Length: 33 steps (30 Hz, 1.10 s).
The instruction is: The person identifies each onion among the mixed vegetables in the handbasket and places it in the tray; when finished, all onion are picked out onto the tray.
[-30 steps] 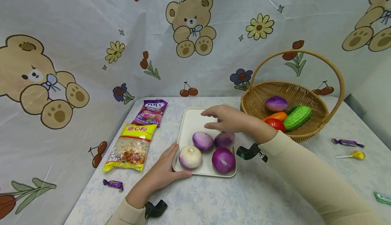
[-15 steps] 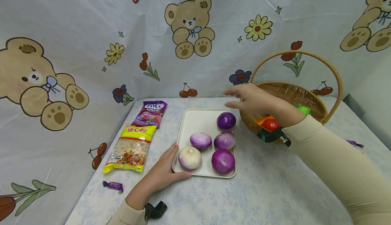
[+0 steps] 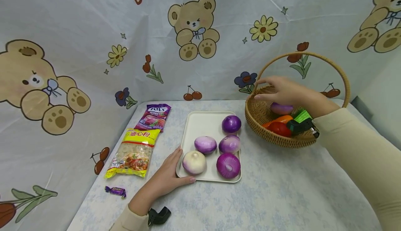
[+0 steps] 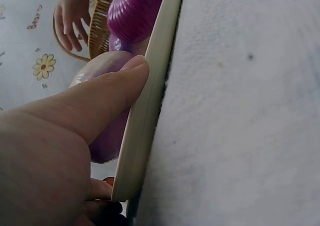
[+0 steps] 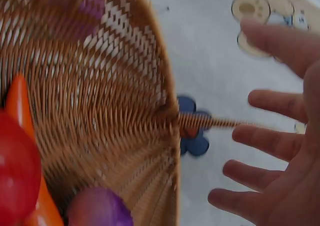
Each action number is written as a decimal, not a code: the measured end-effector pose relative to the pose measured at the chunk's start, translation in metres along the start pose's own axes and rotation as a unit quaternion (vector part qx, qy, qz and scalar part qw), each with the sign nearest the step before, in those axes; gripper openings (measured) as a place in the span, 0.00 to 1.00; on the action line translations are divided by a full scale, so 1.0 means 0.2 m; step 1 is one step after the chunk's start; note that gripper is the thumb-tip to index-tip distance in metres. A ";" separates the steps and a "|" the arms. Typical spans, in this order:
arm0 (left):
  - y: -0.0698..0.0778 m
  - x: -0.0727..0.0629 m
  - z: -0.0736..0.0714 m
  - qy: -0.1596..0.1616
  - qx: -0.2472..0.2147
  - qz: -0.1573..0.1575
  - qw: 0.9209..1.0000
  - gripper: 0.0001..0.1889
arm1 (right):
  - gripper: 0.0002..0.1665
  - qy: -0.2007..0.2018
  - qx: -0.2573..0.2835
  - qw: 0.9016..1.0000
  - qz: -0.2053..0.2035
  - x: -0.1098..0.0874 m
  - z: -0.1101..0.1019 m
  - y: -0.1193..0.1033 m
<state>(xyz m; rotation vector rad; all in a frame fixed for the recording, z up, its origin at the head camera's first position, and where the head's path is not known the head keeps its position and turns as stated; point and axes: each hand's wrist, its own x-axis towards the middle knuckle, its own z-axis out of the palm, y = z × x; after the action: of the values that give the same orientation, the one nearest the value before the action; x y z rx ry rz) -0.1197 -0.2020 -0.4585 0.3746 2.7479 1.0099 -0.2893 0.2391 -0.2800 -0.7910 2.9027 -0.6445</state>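
Observation:
My left hand (image 3: 167,175) grips the near left corner of a white tray (image 3: 195,126), thumb along its front edge and fingers along its left side. The left wrist view shows the thumb of the left hand (image 4: 60,121) lying on the tray's rim (image 4: 145,95). On the tray sit several onions, among them a ridged magenta onion (image 3: 228,166), a dark purple onion (image 3: 231,124) and a white-and-purple turnip (image 3: 194,162). With fingers spread and nothing in them, my right hand (image 3: 283,91) hovers above the wicker basket (image 3: 275,141), also seen beside the basket (image 5: 100,116) in the right wrist view.
Inside the basket lie a red tomato-like vegetable (image 3: 280,129), an orange carrot-like one (image 3: 283,118), a purple one (image 3: 281,108) and a partly hidden green one (image 3: 302,115). Left of the tray are a pasta bag (image 3: 134,152), a FOX'S candy bag (image 3: 153,117) and a wrapped candy (image 3: 115,191).
My right hand has moved from above the far right of the tray rightward to over the basket, uncovering the dark purple onion. The left hand stays on the tray corner.

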 end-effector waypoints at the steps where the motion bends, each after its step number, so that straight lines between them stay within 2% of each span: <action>1: 0.00 0.00 0.00 -0.001 -0.001 0.000 1.000 0.66 | 0.42 0.002 -0.001 1.000 0.000 0.00 -0.01 0.02; 9: 0.00 0.00 0.00 0.002 -0.003 0.005 1.000 0.66 | 0.53 -0.002 -0.004 1.000 0.029 -0.02 -0.03 0.12; 20: 0.00 0.00 0.00 -0.001 -0.003 -0.003 1.000 0.66 | 0.49 0.002 -0.020 1.000 0.007 -0.02 0.00 0.16; 27: 0.00 -0.01 0.00 0.000 0.003 -0.004 1.000 0.66 | 0.47 -0.017 -0.016 0.999 0.030 -0.02 0.03 0.23; 33: 0.00 -0.01 -0.01 0.000 0.006 0.002 1.000 0.66 | 0.52 -0.047 -0.006 0.996 0.073 -0.01 0.06 0.32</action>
<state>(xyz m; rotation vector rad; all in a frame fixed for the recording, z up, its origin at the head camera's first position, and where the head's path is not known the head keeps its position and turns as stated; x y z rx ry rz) -0.1189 -0.2030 -0.4574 0.3826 2.7560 0.9946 -0.3150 0.2845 -0.3178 -0.5870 2.8480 -0.5601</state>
